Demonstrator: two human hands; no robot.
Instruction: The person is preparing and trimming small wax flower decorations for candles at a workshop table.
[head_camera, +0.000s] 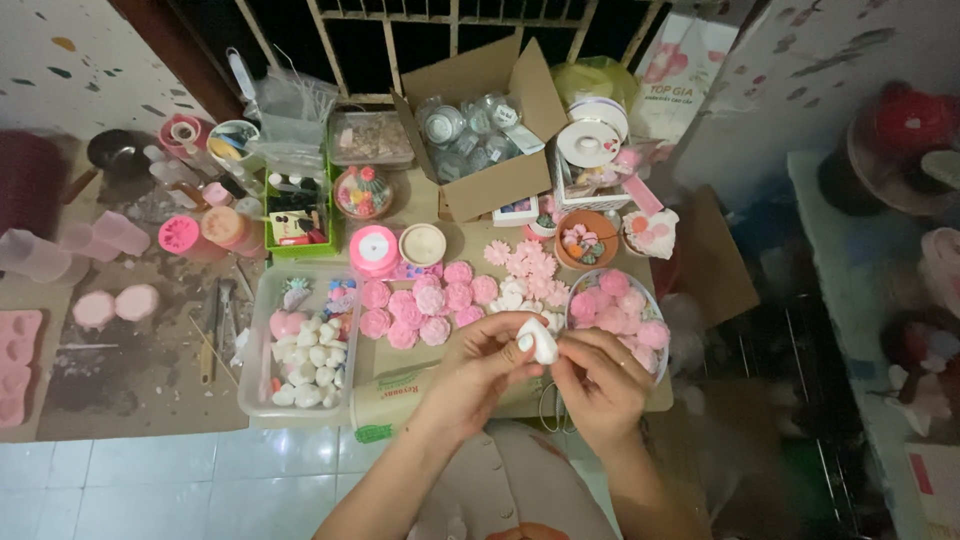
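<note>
Left hand fingers: the left hand (478, 368) is curled, its fingertips closed on the left side of a small white moulded piece (538, 340).
Right hand fingers: the right hand (600, 380) is curled as well, thumb and forefinger pinching the same piece from the right and from below.
Held piece: white, rounded and slightly longer than wide; its long axis runs from upper left to lower right, and it sits between the two hands, above the near edge of the cardboard work mat (700, 270).
Nearer hand: both touch it; the left thumb lies over its top, the right fingers sit under it.
Just beyond the fingers: a cluster of pink rose-shaped castings (425, 300) lies on the mat, and a clear bowl of pink castings (618, 305) stands just above the right hand.
To the left: a clear plastic tray (300, 345) holds many small white pieces like the held one.
Farther out: a pink ribbon spool (375, 250), an open cardboard box of clear round containers (480, 140), and a pink silicone mould (20, 365) at the left edge.
Hard to make out: the underside of the held piece is hidden by fingers, and its moulded shape cannot be told.
</note>
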